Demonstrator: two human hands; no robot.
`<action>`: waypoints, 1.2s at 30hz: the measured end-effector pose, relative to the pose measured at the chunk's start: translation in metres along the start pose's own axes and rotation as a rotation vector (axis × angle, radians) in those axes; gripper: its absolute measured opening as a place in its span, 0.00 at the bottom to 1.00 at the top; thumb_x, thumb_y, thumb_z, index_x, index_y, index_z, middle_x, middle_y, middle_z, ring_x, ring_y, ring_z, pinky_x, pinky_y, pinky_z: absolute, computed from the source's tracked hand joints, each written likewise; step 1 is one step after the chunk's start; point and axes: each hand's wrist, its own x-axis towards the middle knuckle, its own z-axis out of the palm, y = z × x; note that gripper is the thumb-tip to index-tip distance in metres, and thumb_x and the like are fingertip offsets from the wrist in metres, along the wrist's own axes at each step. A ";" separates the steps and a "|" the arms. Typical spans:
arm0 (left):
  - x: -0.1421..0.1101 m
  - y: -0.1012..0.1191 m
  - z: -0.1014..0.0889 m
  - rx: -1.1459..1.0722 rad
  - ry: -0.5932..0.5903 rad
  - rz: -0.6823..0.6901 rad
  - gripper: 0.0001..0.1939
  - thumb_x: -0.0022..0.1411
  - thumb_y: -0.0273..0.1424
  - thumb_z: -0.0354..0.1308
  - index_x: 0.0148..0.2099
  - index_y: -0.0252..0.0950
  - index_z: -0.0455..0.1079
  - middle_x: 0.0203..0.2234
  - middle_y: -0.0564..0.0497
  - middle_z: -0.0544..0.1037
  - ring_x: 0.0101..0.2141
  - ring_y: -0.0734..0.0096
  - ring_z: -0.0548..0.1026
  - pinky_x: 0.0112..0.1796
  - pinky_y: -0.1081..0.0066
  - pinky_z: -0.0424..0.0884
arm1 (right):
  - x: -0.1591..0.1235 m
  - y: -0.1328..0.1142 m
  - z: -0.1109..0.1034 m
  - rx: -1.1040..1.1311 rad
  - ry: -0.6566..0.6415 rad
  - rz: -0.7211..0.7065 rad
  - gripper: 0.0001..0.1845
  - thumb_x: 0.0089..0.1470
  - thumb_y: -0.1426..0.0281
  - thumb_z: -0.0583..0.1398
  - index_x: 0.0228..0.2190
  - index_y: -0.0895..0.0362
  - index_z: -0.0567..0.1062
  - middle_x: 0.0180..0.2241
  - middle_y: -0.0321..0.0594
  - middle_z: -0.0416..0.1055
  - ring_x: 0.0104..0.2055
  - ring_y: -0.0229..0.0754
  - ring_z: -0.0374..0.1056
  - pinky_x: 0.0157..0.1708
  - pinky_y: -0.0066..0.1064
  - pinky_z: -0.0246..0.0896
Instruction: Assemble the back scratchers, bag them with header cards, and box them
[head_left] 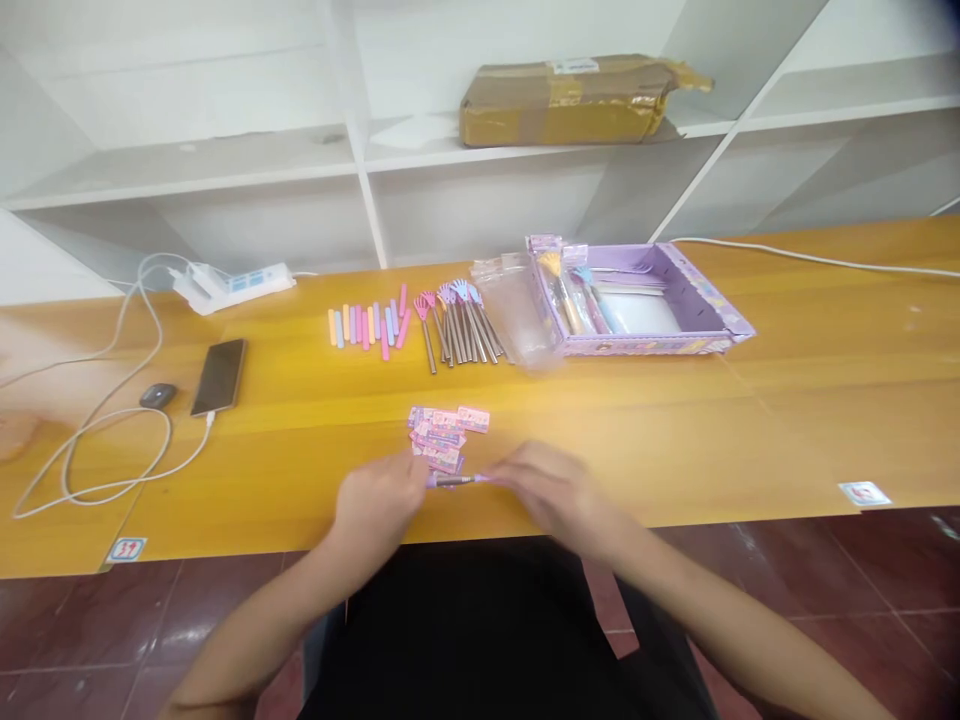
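Observation:
Between my two hands, close to the table's front edge, lies a purple back scratcher (456, 480) with a metal rod. My left hand (384, 492) is closed around its handle end. At its other end my right hand (551, 490), blurred by motion, pinches the purple head, which the fingers mostly hide. Just beyond sits a loose pile of pink and purple printed cards (439, 436). Farther back are several back scratchers (463, 325) with metal rods and coloured hand-shaped heads. To their left lie several pastel handle sleeves (367, 325) in rough rows.
Clear plastic bags (517, 315) lie against a purple display box (697, 290) holding bagged back scratchers (562, 290). On the left are a phone (219, 377), a black mouse (158, 396), white cables and a power strip (236, 287). A taped carton (562, 105) rests on the shelf.

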 end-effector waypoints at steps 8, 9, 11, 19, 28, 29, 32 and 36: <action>0.003 0.009 0.006 -0.009 -0.107 0.002 0.12 0.63 0.13 0.58 0.35 0.35 0.75 0.23 0.49 0.79 0.22 0.61 0.78 0.22 0.67 0.56 | 0.003 -0.008 0.023 -0.030 -0.112 0.066 0.11 0.73 0.76 0.58 0.51 0.56 0.78 0.38 0.43 0.77 0.38 0.44 0.74 0.37 0.35 0.75; 0.003 0.008 0.006 -0.011 -0.099 0.006 0.12 0.63 0.13 0.57 0.35 0.35 0.75 0.22 0.49 0.79 0.22 0.61 0.78 0.22 0.67 0.57 | 0.004 -0.009 0.021 -0.027 -0.147 0.079 0.11 0.74 0.75 0.58 0.52 0.55 0.78 0.39 0.43 0.78 0.39 0.44 0.75 0.39 0.36 0.76; 0.004 0.008 0.007 -0.013 -0.073 0.014 0.13 0.63 0.13 0.57 0.34 0.35 0.74 0.22 0.49 0.79 0.22 0.62 0.77 0.22 0.67 0.58 | 0.006 -0.010 0.018 -0.012 -0.219 0.093 0.15 0.74 0.77 0.56 0.56 0.55 0.77 0.42 0.44 0.79 0.42 0.45 0.77 0.42 0.37 0.78; 0.007 0.006 0.012 -0.037 -0.024 0.050 0.13 0.63 0.14 0.56 0.34 0.36 0.74 0.24 0.50 0.79 0.24 0.62 0.77 0.23 0.66 0.57 | 0.006 -0.013 0.015 -0.017 -0.351 0.132 0.22 0.72 0.79 0.55 0.61 0.54 0.73 0.45 0.44 0.81 0.44 0.45 0.80 0.44 0.36 0.79; 0.004 0.005 0.018 -0.021 -0.025 0.036 0.13 0.63 0.13 0.56 0.35 0.35 0.75 0.23 0.51 0.78 0.23 0.63 0.77 0.23 0.65 0.56 | 0.007 -0.012 0.015 -0.068 -0.394 0.128 0.21 0.72 0.78 0.54 0.61 0.53 0.72 0.44 0.44 0.80 0.43 0.45 0.79 0.43 0.35 0.77; 0.004 0.005 0.019 -0.021 -0.023 0.036 0.13 0.63 0.13 0.56 0.35 0.35 0.75 0.23 0.52 0.78 0.23 0.63 0.77 0.23 0.65 0.56 | 0.007 -0.012 0.015 -0.079 -0.399 0.125 0.20 0.72 0.78 0.54 0.61 0.54 0.72 0.44 0.44 0.80 0.42 0.45 0.78 0.42 0.35 0.76; 0.004 0.004 0.021 -0.024 -0.024 0.043 0.14 0.62 0.13 0.56 0.34 0.36 0.75 0.23 0.52 0.77 0.23 0.63 0.76 0.23 0.65 0.55 | 0.007 -0.011 0.013 -0.114 -0.417 0.105 0.20 0.73 0.79 0.53 0.60 0.54 0.72 0.42 0.42 0.79 0.40 0.45 0.78 0.40 0.34 0.73; 0.003 0.004 0.024 -0.031 0.014 0.050 0.14 0.62 0.13 0.56 0.34 0.36 0.74 0.22 0.52 0.77 0.22 0.65 0.74 0.23 0.65 0.52 | 0.005 -0.008 0.010 -0.191 -0.394 0.053 0.17 0.73 0.79 0.53 0.57 0.55 0.73 0.39 0.40 0.78 0.37 0.44 0.75 0.36 0.34 0.67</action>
